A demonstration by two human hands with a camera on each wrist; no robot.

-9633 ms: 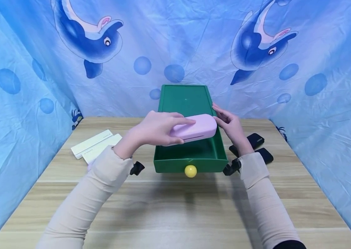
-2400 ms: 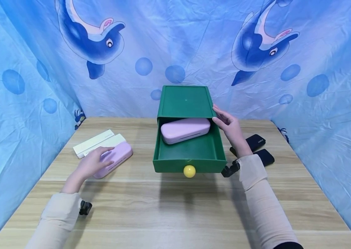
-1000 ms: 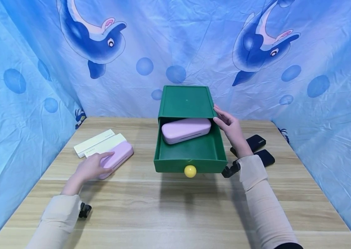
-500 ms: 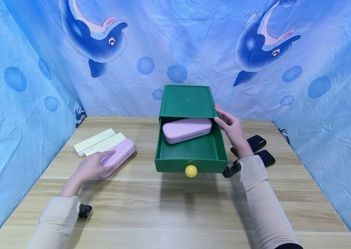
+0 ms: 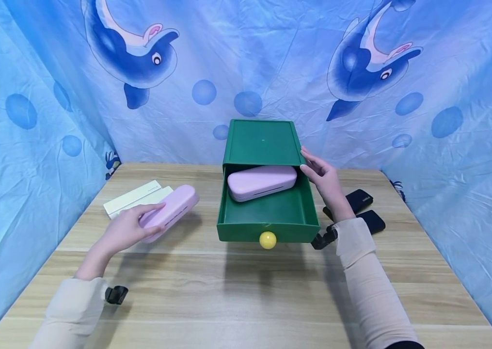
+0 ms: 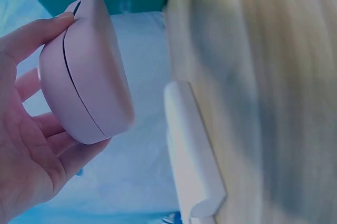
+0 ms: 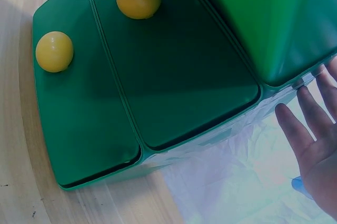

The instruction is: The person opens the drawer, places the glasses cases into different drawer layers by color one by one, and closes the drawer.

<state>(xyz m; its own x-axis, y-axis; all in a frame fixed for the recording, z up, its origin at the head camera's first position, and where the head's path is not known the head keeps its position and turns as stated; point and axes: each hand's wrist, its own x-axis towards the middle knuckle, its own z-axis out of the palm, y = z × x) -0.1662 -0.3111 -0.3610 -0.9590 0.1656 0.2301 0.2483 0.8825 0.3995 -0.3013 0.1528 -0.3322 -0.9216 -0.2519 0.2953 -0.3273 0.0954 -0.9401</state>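
My left hand (image 5: pixel 123 231) grips a lilac-pink hard glasses case (image 5: pixel 178 206), tilted and raised off the table at the left. The left wrist view shows thumb and fingers around the case (image 6: pixel 97 71), a dark seam running along it. A second pink glasses case (image 5: pixel 261 183) lies slantwise at the back of the pulled-out top drawer (image 5: pixel 237 231) of a green cabinet (image 5: pixel 263 140). Against the cabinet's right side rests my right hand (image 5: pixel 326 182), fingers extended. In the right wrist view, the fingers of this hand (image 7: pixel 321 150) are spread along the cabinet's side wall.
Two white cases (image 5: pixel 130 198) lie overlapping behind my left hand. Right of the cabinet are two black cases (image 5: pixel 372 221), partly behind my right forearm. A yellow knob (image 5: pixel 267 240) juts from the drawer front. Lower drawers carry yellow knobs (image 7: pixel 55 51) too. A blue curtain (image 5: pixel 246 58) hangs behind.
One pink case was placed in the drawer earlier. Since then my left hand has gone back left, taken hold of another pink case and lifted it slightly. My right hand has stayed put.
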